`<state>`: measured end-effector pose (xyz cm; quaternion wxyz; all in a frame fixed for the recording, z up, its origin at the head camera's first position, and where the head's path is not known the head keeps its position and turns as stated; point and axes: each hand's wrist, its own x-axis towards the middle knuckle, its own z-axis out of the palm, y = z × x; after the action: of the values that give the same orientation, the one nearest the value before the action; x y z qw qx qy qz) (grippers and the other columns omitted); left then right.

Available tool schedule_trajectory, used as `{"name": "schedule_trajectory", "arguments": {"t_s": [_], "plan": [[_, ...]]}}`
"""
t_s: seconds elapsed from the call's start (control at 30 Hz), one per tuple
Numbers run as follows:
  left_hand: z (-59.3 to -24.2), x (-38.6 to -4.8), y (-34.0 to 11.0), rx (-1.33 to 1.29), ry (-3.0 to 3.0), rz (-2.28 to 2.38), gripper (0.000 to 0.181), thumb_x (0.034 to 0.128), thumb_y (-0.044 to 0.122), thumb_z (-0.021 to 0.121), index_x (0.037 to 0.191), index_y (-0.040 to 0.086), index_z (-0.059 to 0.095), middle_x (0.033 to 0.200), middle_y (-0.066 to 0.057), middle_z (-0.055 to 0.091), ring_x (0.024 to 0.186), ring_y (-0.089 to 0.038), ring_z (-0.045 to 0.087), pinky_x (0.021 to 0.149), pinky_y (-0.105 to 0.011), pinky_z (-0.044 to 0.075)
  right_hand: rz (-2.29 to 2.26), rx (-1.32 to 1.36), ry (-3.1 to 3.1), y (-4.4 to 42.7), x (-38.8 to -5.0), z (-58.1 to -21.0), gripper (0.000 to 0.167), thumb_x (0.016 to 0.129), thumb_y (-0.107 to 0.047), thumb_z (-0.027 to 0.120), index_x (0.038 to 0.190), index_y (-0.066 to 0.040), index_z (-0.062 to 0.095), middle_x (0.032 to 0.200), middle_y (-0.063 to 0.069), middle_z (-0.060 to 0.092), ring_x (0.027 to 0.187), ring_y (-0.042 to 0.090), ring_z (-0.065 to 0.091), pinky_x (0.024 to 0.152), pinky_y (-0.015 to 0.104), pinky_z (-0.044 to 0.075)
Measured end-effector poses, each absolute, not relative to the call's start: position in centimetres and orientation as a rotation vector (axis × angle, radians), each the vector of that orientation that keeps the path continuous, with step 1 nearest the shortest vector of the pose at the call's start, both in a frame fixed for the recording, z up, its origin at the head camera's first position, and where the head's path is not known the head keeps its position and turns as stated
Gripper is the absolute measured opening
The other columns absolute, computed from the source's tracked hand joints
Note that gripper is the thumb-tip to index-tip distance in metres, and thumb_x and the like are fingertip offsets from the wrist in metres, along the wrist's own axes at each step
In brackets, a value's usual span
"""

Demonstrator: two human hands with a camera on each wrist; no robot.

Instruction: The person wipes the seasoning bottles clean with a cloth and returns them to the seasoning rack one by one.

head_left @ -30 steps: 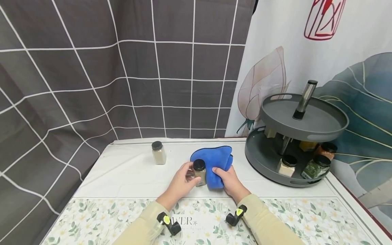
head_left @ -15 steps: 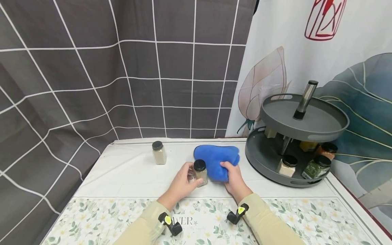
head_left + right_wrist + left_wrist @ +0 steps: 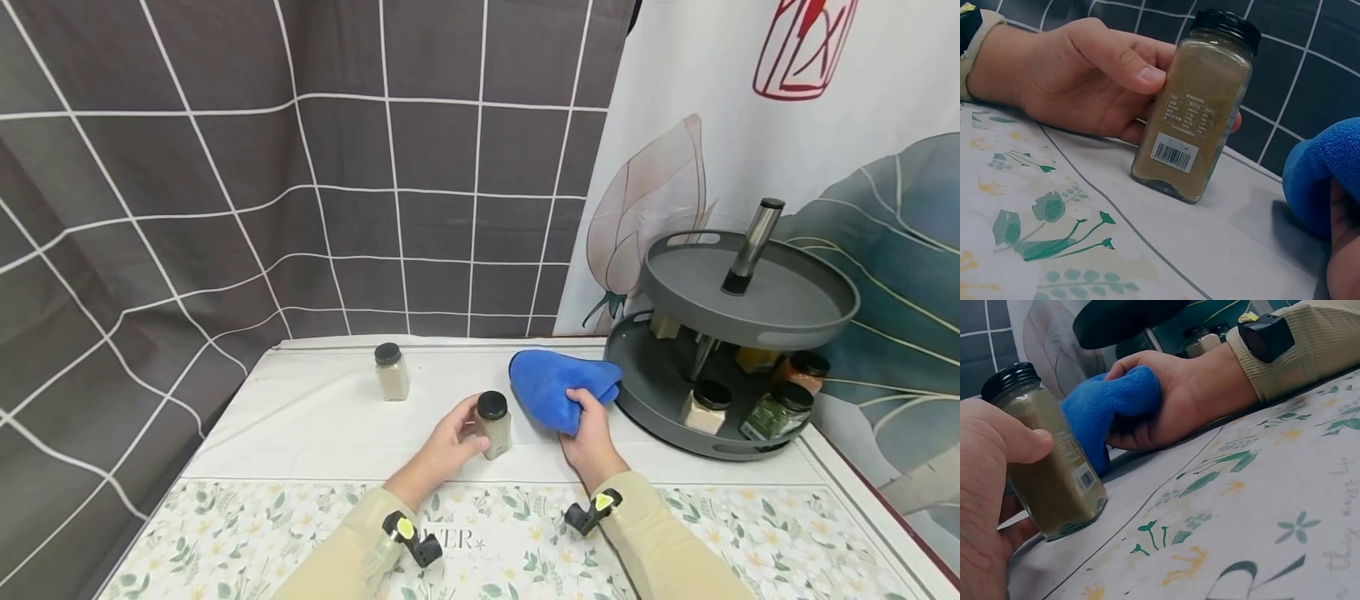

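A glass spice jar [image 3: 494,429] with a black lid and tan powder is held between the thumb and fingers of my left hand [image 3: 447,443]. Its barcode label [image 3: 1174,152] shows in the right wrist view, where the jar leans a little. Whether its base touches the table I cannot tell. To the right, my right hand [image 3: 590,437] grips a bunched blue cloth [image 3: 551,387], apart from the jar. In the left wrist view the cloth [image 3: 1094,409] wraps over the right hand's fingers. A second black-lidded jar [image 3: 392,375] of pale powder stands upright farther back, left of my hands.
A grey two-tier turntable rack [image 3: 750,300] stands at the right; its lower tier holds several spice jars, among them a green one [image 3: 777,412] and a white one [image 3: 706,408]. A floral cloth [image 3: 247,542] covers the table's front. A dark checked curtain [image 3: 435,225] hangs behind.
My right hand has drawn the blue cloth to the right, off the jar and towards the rack. The left hand has kept its hold on the jar, nearly in place.
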<state>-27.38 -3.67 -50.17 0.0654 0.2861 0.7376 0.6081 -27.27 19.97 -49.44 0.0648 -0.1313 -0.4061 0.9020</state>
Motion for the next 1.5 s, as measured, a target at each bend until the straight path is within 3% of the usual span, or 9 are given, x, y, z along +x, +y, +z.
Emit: {"name": "schedule_trajectory", "arguments": {"t_s": [0.13, 0.23, 0.37, 0.47, 0.7, 0.93, 1.1, 1.3, 1.5], "plan": [[-50.4, -27.5, -3.5, 0.846, 2.353, 1.809, 0.061, 0.0872, 0.002, 0.074, 0.143, 0.001, 0.05, 0.134, -0.015, 0.059, 0.121, -0.033, 0.056, 0.107, -0.046, 0.046, 2.673, -0.376, -1.31, 19.7, -27.2, -49.5, 0.079, 0.092, -0.006, 0.046, 0.158, -0.01, 0.004, 0.158, 0.008, 0.023, 0.137, 0.019, 0.036, 0.113, 0.027, 0.037], [-50.6, -27.5, -3.4, 0.787, 2.483, 1.797, 0.06, 0.0831, 0.01, 0.082, 0.137, 0.006, 0.057, 0.122, -0.008, 0.062, 0.106, -0.023, 0.06, 0.095, -0.037, 0.053, 2.595, -0.358, -1.443, 19.4, -27.0, -49.7, 0.076, 0.089, -0.004, 0.051, 0.154, -0.008, 0.013, 0.151, 0.008, 0.033, 0.131, 0.019, 0.043, 0.109, 0.027, 0.041], [-50.6, -27.4, -3.3, 0.783, 2.644, 1.766, 0.061, 0.0794, 0.017, 0.087, 0.133, 0.008, 0.06, 0.109, -0.002, 0.06, 0.086, -0.014, 0.058, 0.075, -0.025, 0.053, 2.48, -0.29, -1.647, 18.7, -26.6, -49.9, 0.068, 0.087, -0.003, 0.057, 0.147, -0.004, 0.026, 0.142, 0.011, 0.043, 0.122, 0.018, 0.049, 0.106, 0.028, 0.042], [-50.5, -27.3, -3.3, 0.831, 2.693, 1.741, 0.058, 0.0811, 0.014, 0.085, 0.133, 0.006, 0.06, 0.104, -0.002, 0.057, 0.08, -0.013, 0.057, 0.07, -0.023, 0.053, 2.397, -0.207, -1.79, 18.2, -26.4, -50.0, 0.062, 0.088, -0.004, 0.062, 0.143, -0.001, 0.035, 0.14, 0.015, 0.049, 0.122, 0.021, 0.052, 0.11, 0.035, 0.04], [-50.0, -27.2, -3.3, 0.761, 2.664, 1.705, 0.054, 0.0844, 0.012, 0.08, 0.134, 0.004, 0.059, 0.097, -0.004, 0.061, 0.082, -0.015, 0.059, 0.074, -0.027, 0.055, 2.138, 0.026, -2.185, 17.6, -25.7, -50.3, 0.06, 0.091, -0.011, 0.068, 0.145, 0.0, 0.043, 0.142, 0.021, 0.054, 0.131, 0.036, 0.051, 0.115, 0.052, 0.036], [-50.0, -27.6, -3.3, 0.725, 2.601, 1.688, 0.053, 0.086, 0.02, 0.081, 0.134, 0.01, 0.059, 0.115, -0.004, 0.067, 0.106, -0.02, 0.064, 0.097, -0.036, 0.054, 2.162, 0.059, -2.144, 17.8, -25.4, -50.2, 0.061, 0.089, -0.01, 0.068, 0.144, -0.002, 0.043, 0.139, 0.019, 0.055, 0.129, 0.034, 0.052, 0.114, 0.051, 0.037], [-49.9, -27.6, -3.5, 0.694, 2.595, 1.658, 0.055, 0.087, 0.024, 0.08, 0.136, 0.012, 0.058, 0.118, -0.006, 0.066, 0.106, -0.022, 0.066, 0.095, -0.038, 0.055, 2.063, 0.102, -2.221, 17.6, -25.5, -50.1, 0.06, 0.095, -0.017, 0.068, 0.147, -0.002, 0.042, 0.144, 0.02, 0.053, 0.135, 0.037, 0.05, 0.116, 0.053, 0.035], [-49.6, -27.2, -3.5, 0.692, 2.565, 1.688, 0.054, 0.0869, 0.022, 0.081, 0.134, 0.01, 0.058, 0.117, -0.009, 0.067, 0.105, -0.024, 0.067, 0.094, -0.038, 0.056, 2.127, 0.082, -2.195, 17.6, -25.3, -50.2, 0.062, 0.089, -0.01, 0.068, 0.145, 0.0, 0.042, 0.14, 0.021, 0.054, 0.13, 0.036, 0.052, 0.113, 0.052, 0.038], [-49.8, -27.3, -3.4, 0.709, 2.563, 1.694, 0.054, 0.0865, 0.021, 0.081, 0.133, 0.009, 0.058, 0.118, -0.009, 0.066, 0.107, -0.025, 0.066, 0.094, -0.036, 0.056, 2.11, 0.099, -2.193, 17.4, -25.3, -49.9, 0.062, 0.095, -0.015, 0.067, 0.149, -0.002, 0.039, 0.147, 0.02, 0.05, 0.137, 0.037, 0.047, 0.117, 0.053, 0.033]]}}
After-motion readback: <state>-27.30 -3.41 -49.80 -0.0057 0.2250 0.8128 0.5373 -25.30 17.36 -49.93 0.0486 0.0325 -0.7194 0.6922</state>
